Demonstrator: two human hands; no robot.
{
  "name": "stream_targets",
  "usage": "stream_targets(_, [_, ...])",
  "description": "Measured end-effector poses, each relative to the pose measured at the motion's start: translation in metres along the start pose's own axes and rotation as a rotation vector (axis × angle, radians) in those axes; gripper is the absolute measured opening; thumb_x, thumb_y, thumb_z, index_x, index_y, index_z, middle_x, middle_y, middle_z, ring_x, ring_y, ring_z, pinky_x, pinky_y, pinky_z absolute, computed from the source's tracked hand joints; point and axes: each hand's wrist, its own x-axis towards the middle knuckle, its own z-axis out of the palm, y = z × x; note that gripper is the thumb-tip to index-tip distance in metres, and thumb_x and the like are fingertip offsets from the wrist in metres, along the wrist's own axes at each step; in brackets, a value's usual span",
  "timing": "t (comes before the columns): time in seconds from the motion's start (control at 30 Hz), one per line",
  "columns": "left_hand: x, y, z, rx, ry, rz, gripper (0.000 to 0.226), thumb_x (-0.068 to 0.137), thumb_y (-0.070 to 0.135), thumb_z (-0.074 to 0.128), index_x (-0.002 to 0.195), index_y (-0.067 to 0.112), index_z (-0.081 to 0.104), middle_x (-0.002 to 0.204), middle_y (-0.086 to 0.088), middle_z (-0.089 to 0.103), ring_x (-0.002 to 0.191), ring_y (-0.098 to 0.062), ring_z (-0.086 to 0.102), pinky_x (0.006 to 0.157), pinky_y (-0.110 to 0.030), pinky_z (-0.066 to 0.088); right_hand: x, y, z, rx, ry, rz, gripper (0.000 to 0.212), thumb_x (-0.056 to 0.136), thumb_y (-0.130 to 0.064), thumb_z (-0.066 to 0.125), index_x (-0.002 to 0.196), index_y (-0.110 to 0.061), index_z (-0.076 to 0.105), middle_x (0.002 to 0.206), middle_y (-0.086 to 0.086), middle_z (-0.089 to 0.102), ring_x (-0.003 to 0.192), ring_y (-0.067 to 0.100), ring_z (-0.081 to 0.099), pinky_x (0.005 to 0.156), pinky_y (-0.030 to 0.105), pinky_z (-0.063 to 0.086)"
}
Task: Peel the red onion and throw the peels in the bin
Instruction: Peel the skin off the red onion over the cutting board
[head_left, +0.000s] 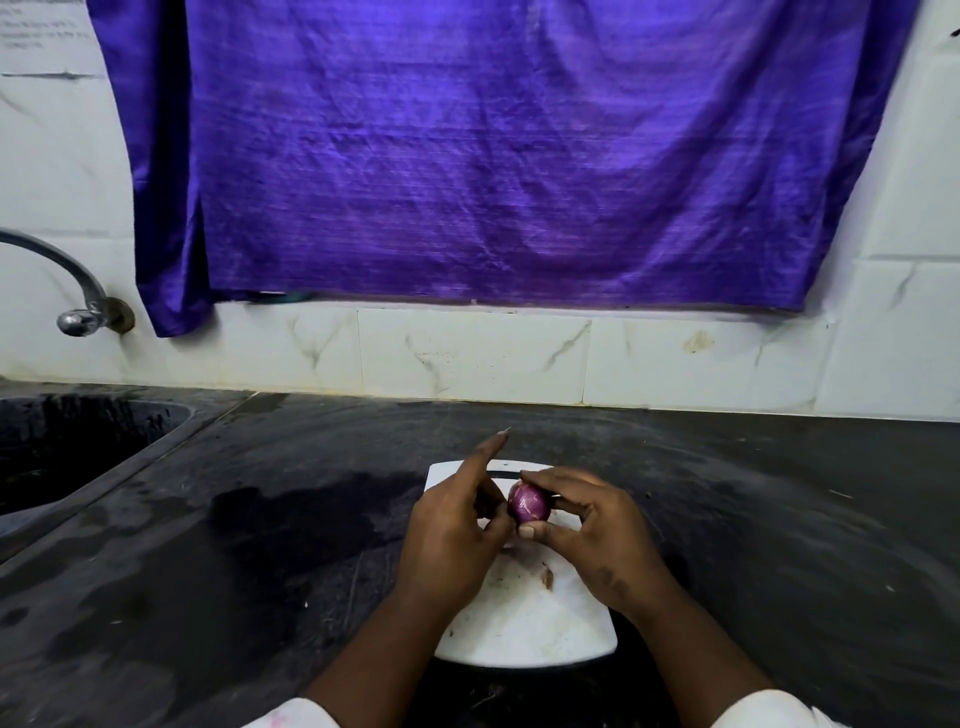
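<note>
Red onion (528, 502) pinched by right hand (589, 535) fingers; left hand (457, 525) fingers touch it, forefinger extended.

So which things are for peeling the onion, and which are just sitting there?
For the job: red onion, left hand, right hand, white chopping board, peel scraps.
Just there: sink, tap, purple cloth, wet patch.

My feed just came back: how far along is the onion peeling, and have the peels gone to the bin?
Partly done: the red onion shows glossy purple flesh, and peel scraps lie on the white cutting board. In hand: the right hand holds the onion while the left hand works at its side. Left: finishing the peel and binning the scraps; no bin is in view.
</note>
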Motion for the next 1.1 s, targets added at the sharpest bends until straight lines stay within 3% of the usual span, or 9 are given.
stream_targets(0.17, [0.0,0.002,-0.002,-0.052,0.031,-0.022,0.083,0.086,0.008,0.076,0.149,0.049,0.042,0.081,0.011,0.068,0.081,-0.006,0.068,0.074,-0.021,0.057,0.001,0.002,-0.001,0.132,-0.032,0.052,0.053,0.07,-0.01,0.089,0.118,-0.027,0.075,0.115,-0.02,0.071,0.111,0.005,0.068,0.096,0.025,0.056])
stream_targets(0.37, [0.002,-0.003,-0.003,-0.08,0.067,-0.02,0.069,0.09,0.002,0.069,0.146,0.039,0.052,0.083,0.009,0.069,0.081,-0.006,0.069,0.075,-0.02,0.058,0.0,0.003,0.0,0.253,-0.049,0.104,0.055,0.071,-0.005,0.087,0.121,-0.023,0.073,0.12,-0.012,0.071,0.111,0.006,0.069,0.096,0.024,0.056])
stream_targets(0.53, [0.003,-0.003,-0.001,-0.332,0.004,-0.109,0.055,0.096,0.011,0.07,0.143,0.037,0.055,0.095,0.003,0.072,0.086,-0.009,0.073,0.068,-0.021,0.06,0.001,0.004,-0.002,0.321,-0.068,0.153,0.053,0.075,-0.003,0.085,0.122,-0.024,0.072,0.119,-0.013,0.074,0.11,0.008,0.071,0.095,0.025,0.057])
stream_targets(0.67, [0.005,-0.003,0.001,-0.466,0.018,-0.145,0.059,0.091,0.002,0.074,0.135,0.038,0.06,0.096,-0.009,0.068,0.08,-0.009,0.071,0.065,-0.024,0.061,0.0,0.001,0.001,0.326,-0.091,0.147,0.044,0.083,-0.005,0.079,0.122,-0.024,0.069,0.121,-0.009,0.072,0.114,0.005,0.067,0.097,0.026,0.057])
stream_targets(0.77, [0.007,-0.008,0.003,-0.535,0.056,-0.166,0.057,0.089,0.0,0.075,0.133,0.035,0.064,0.093,-0.018,0.065,0.081,-0.019,0.069,0.069,-0.026,0.061,0.001,-0.002,0.005,0.344,-0.082,0.137,0.04,0.083,-0.015,0.08,0.121,-0.024,0.069,0.12,-0.008,0.071,0.113,0.005,0.067,0.092,0.025,0.057])
stream_targets(0.87, [0.006,-0.006,0.005,-0.589,0.019,-0.171,0.055,0.091,-0.001,0.073,0.133,0.033,0.064,0.093,-0.017,0.066,0.086,-0.024,0.072,0.073,-0.029,0.063,0.0,-0.005,0.011,0.369,-0.073,0.149,0.04,0.077,-0.018,0.086,0.112,-0.03,0.07,0.119,-0.004,0.068,0.111,0.011,0.068,0.09,0.03,0.06])
stream_targets(0.97, [0.005,-0.004,0.008,-0.645,-0.008,-0.18,0.053,0.094,-0.001,0.07,0.134,0.033,0.063,0.091,-0.007,0.066,0.087,-0.019,0.073,0.074,-0.029,0.063,0.0,-0.005,0.016,0.271,-0.021,0.129,0.037,0.073,-0.024,0.088,0.105,-0.03,0.07,0.113,-0.006,0.063,0.108,0.012,0.067,0.088,0.035,0.062])
stream_targets(1.1, [0.006,-0.006,0.007,-0.667,0.023,-0.185,0.055,0.095,-0.005,0.066,0.14,0.026,0.058,0.086,-0.003,0.068,0.088,-0.019,0.074,0.078,-0.029,0.062,0.002,-0.006,0.012,0.251,0.032,0.094,0.029,0.079,-0.02,0.084,0.103,-0.032,0.076,0.106,-0.009,0.068,0.102,0.01,0.067,0.083,0.032,0.061])
